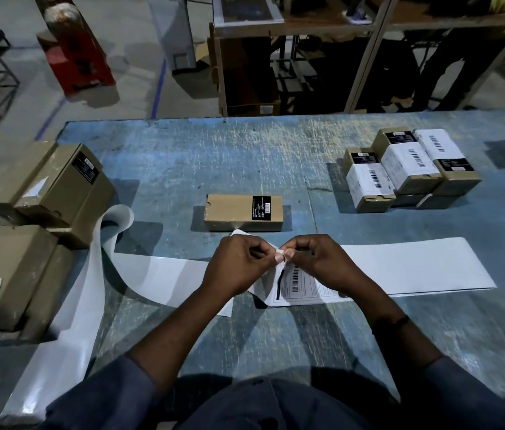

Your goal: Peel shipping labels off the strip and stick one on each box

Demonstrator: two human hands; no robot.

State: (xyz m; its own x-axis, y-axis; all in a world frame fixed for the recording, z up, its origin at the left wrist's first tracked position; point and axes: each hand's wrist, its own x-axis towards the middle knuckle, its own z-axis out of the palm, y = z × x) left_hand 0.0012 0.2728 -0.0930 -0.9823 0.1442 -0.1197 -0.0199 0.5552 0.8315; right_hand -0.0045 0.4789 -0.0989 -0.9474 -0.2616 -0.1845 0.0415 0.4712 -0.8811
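A scratched, worn blue table [183, 156] is seen; matt brown cardboard box [243, 212], smooth white paper strip [415, 265].

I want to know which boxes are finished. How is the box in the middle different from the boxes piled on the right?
The middle box has a bare brown top with only a small black sticker; the right pile boxes wear big white barcode labels. The middle box lies alone on the table; the right pile boxes are packed together, stacked on others. Both are brown cardboard with black stickers.
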